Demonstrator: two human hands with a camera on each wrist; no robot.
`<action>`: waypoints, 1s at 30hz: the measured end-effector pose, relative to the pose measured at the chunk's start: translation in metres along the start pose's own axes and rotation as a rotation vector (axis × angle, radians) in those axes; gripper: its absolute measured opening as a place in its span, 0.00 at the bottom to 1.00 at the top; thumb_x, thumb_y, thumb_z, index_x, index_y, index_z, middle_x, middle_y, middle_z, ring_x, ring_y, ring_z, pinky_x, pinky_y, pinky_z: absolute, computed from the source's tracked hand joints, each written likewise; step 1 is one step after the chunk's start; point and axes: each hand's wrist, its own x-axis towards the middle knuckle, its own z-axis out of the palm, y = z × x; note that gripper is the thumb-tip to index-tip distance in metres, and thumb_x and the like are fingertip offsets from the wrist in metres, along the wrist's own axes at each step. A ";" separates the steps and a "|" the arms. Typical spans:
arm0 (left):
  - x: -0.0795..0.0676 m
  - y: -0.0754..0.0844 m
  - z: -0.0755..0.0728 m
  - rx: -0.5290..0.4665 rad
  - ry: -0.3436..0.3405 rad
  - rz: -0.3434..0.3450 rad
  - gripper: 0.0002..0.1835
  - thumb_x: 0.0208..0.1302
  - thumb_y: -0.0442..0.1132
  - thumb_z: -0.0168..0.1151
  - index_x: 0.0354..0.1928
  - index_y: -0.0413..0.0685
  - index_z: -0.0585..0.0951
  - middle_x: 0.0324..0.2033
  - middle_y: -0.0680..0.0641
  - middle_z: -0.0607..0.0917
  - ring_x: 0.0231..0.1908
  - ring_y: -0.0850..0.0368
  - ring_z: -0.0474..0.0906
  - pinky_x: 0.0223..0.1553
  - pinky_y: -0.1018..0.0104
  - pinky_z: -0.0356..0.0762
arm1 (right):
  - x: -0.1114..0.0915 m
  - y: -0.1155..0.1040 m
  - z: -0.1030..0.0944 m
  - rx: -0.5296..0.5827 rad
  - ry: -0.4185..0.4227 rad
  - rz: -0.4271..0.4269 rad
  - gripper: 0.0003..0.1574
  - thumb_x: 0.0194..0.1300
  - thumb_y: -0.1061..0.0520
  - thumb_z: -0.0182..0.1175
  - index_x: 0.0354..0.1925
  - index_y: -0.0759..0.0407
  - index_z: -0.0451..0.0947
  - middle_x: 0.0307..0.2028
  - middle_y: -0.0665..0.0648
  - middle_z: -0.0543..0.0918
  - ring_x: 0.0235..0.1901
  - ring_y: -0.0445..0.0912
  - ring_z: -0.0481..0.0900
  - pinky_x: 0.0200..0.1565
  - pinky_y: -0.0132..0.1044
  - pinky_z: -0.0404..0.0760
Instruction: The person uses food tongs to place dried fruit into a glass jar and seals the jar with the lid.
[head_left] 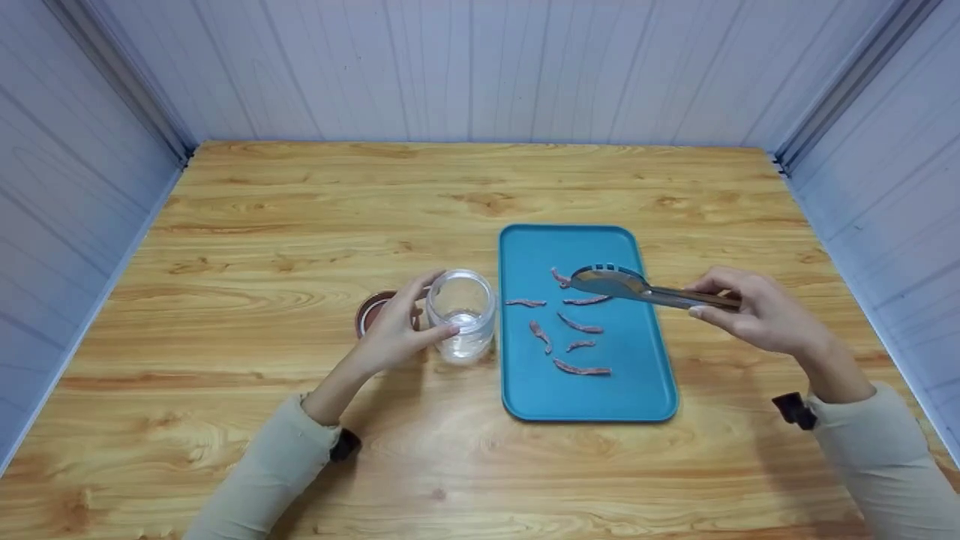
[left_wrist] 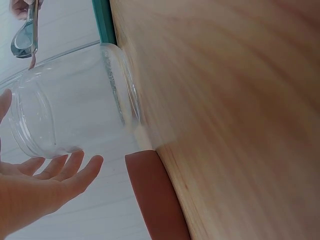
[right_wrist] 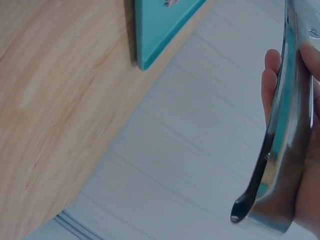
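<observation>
A clear jar [head_left: 463, 322] stands upright and open-topped on the table. My left hand [head_left: 401, 322] holds it from the left, thumb at the near side and fingers round the far side; the left wrist view shows fingertips against its wall. My right hand [head_left: 757, 311] grips metal tongs [head_left: 611, 283] by the handle above the right edge of a blue tray [head_left: 592, 401]. A reddish strip [left_wrist: 33, 61], looking like meat, hangs at the tongs' tip in the left wrist view. Several similar strips [head_left: 581, 369] lie spread over the tray.
A round reddish-brown lid [head_left: 369, 311] lies left of the jar, partly hidden by my left hand. The jar is close to the tray's left rim. Pale panelled walls [head_left: 480, 71] border the wood-grain table [head_left: 300, 202] at the back and sides.
</observation>
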 end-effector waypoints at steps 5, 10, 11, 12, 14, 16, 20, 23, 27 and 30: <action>0.000 0.001 0.000 0.013 -0.002 -0.013 0.37 0.50 0.34 0.66 0.60 0.32 0.60 0.56 0.36 0.65 0.56 0.45 0.61 0.52 0.47 0.62 | 0.014 -0.009 0.003 0.038 -0.025 -0.027 0.15 0.53 0.72 0.59 0.39 0.60 0.75 0.31 0.51 0.76 0.24 0.40 0.70 0.20 0.28 0.69; -0.001 0.002 0.000 0.017 -0.004 -0.026 0.37 0.50 0.34 0.66 0.61 0.33 0.60 0.57 0.36 0.65 0.56 0.46 0.60 0.52 0.48 0.61 | 0.032 -0.034 0.006 0.046 -0.017 -0.041 0.14 0.50 0.76 0.59 0.36 0.65 0.75 0.29 0.56 0.77 0.25 0.43 0.72 0.22 0.28 0.71; -0.001 0.002 0.000 0.018 -0.003 -0.028 0.37 0.50 0.34 0.66 0.61 0.33 0.60 0.57 0.36 0.65 0.56 0.46 0.60 0.52 0.48 0.62 | 0.036 -0.038 0.007 0.043 -0.015 -0.048 0.14 0.49 0.76 0.59 0.36 0.66 0.75 0.29 0.56 0.77 0.25 0.44 0.72 0.22 0.28 0.72; -0.001 0.003 0.000 0.019 -0.003 -0.027 0.37 0.50 0.34 0.66 0.61 0.33 0.60 0.57 0.36 0.65 0.56 0.46 0.60 0.52 0.48 0.62 | 0.039 -0.042 0.008 0.044 -0.017 -0.057 0.14 0.49 0.76 0.58 0.36 0.67 0.75 0.29 0.57 0.77 0.25 0.44 0.72 0.23 0.28 0.72; -0.001 0.003 0.000 0.019 -0.005 -0.027 0.37 0.50 0.34 0.66 0.61 0.33 0.60 0.57 0.36 0.65 0.56 0.45 0.60 0.52 0.48 0.62 | 0.044 -0.044 0.010 0.053 -0.023 -0.071 0.14 0.50 0.76 0.58 0.36 0.67 0.75 0.29 0.57 0.77 0.24 0.44 0.72 0.24 0.28 0.72; -0.001 0.003 0.000 0.018 -0.006 -0.024 0.37 0.50 0.34 0.66 0.61 0.32 0.60 0.57 0.36 0.65 0.56 0.45 0.60 0.52 0.48 0.62 | 0.048 -0.040 0.013 0.067 -0.033 -0.081 0.14 0.50 0.75 0.59 0.38 0.66 0.75 0.30 0.56 0.77 0.24 0.43 0.72 0.24 0.28 0.72; 0.000 0.001 0.000 0.015 -0.009 -0.010 0.37 0.50 0.34 0.66 0.60 0.32 0.60 0.56 0.36 0.65 0.56 0.45 0.60 0.52 0.48 0.62 | 0.053 -0.027 0.022 0.078 -0.044 -0.106 0.16 0.52 0.72 0.60 0.41 0.62 0.76 0.32 0.53 0.77 0.25 0.42 0.72 0.25 0.28 0.73; 0.003 -0.012 0.001 0.007 -0.007 0.002 0.38 0.49 0.36 0.67 0.61 0.35 0.60 0.56 0.37 0.65 0.56 0.47 0.60 0.52 0.49 0.63 | 0.059 -0.023 0.027 0.068 -0.047 -0.131 0.16 0.51 0.70 0.61 0.41 0.61 0.76 0.33 0.53 0.77 0.25 0.42 0.72 0.25 0.28 0.73; 0.006 -0.031 0.003 0.014 -0.006 0.000 0.39 0.49 0.41 0.67 0.62 0.40 0.60 0.57 0.41 0.65 0.56 0.50 0.60 0.52 0.49 0.63 | 0.068 -0.033 0.033 0.043 -0.044 -0.161 0.15 0.50 0.71 0.61 0.38 0.63 0.76 0.33 0.55 0.77 0.25 0.42 0.71 0.24 0.31 0.72; 0.006 -0.036 0.003 0.030 -0.008 -0.008 0.39 0.49 0.45 0.67 0.62 0.43 0.60 0.57 0.44 0.65 0.57 0.52 0.60 0.52 0.49 0.63 | 0.075 -0.047 0.035 0.035 -0.045 -0.172 0.13 0.49 0.73 0.61 0.36 0.65 0.75 0.32 0.58 0.77 0.26 0.44 0.70 0.24 0.33 0.70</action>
